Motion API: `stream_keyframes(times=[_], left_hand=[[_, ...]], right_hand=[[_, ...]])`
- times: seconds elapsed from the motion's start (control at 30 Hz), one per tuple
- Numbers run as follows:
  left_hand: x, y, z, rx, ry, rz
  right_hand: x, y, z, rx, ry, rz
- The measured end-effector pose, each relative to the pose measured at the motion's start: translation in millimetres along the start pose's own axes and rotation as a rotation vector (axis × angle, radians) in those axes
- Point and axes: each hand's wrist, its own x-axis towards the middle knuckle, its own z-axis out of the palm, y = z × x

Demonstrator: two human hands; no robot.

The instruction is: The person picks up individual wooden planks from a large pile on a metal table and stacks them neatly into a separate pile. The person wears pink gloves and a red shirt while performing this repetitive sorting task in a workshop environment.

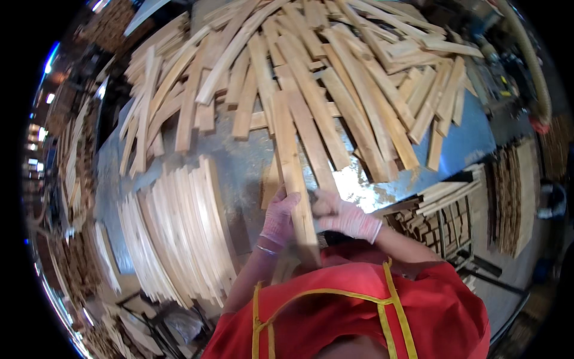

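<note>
1 pale wooden plank (293,170) (long, narrow); held; far end leftward.

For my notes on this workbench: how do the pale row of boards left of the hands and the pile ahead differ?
The row has its boards lined up side by side; the pile has them crossing at many angles. The pile spreads across more of the table than the row. Both consist of long, narrow wooden boards.

Pale hose (530,51) with a red end (540,126) at upper right, long boards (509,206) stacked at far right, metal rack (485,266) of wood (423,229) beside them, crumpled clear plastic (185,324) at lower left, bright lights (42,133) at far left.
</note>
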Motion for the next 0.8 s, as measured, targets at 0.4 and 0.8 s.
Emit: stream_keyframes(times=[0.4,0.8], left_hand=[[-137,-19,-139,1.526,0.889,0.256],[-214,-44,-187,1.474,0.909,0.262]], right_hand=[[157,-5,-79,-0.45,0.743,-0.108],[19,95,176,-0.169,0.151,0.154]])
